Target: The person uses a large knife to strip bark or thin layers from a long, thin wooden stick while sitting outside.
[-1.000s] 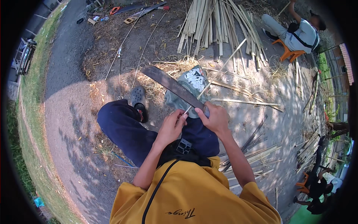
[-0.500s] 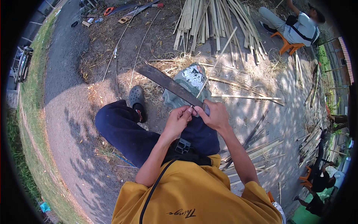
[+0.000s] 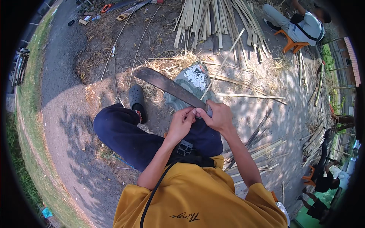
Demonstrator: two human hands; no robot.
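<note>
My right hand [image 3: 221, 117] is closed around the near end of a machete [image 3: 167, 86]; its grip is hidden in the fist. The dark, worn blade slants up and to the left, over my raised knee. My left hand [image 3: 181, 123] is closed in a pinch beside my right thumb. A long, pale bamboo strip [image 3: 224, 62] runs down behind the blade towards this pinch. Its near end is mostly covered by the blade and fingers. Under the blade, a grey-green cloth with a white print [image 3: 195, 78] lies over my knee.
A large heap of split strips [image 3: 207, 22] lies ahead, with shavings [image 3: 173, 66] scattered nearby. More strips [image 3: 262, 152] lie at my right. Handsaws [image 3: 127, 13] rest at the far left. A person [image 3: 306, 26] sits on an orange stool [image 3: 291, 41]; other people are at the lower right.
The view has shifted slightly. Both hands stay close together, and the machete and strip keep nearly the same position between them.
</note>
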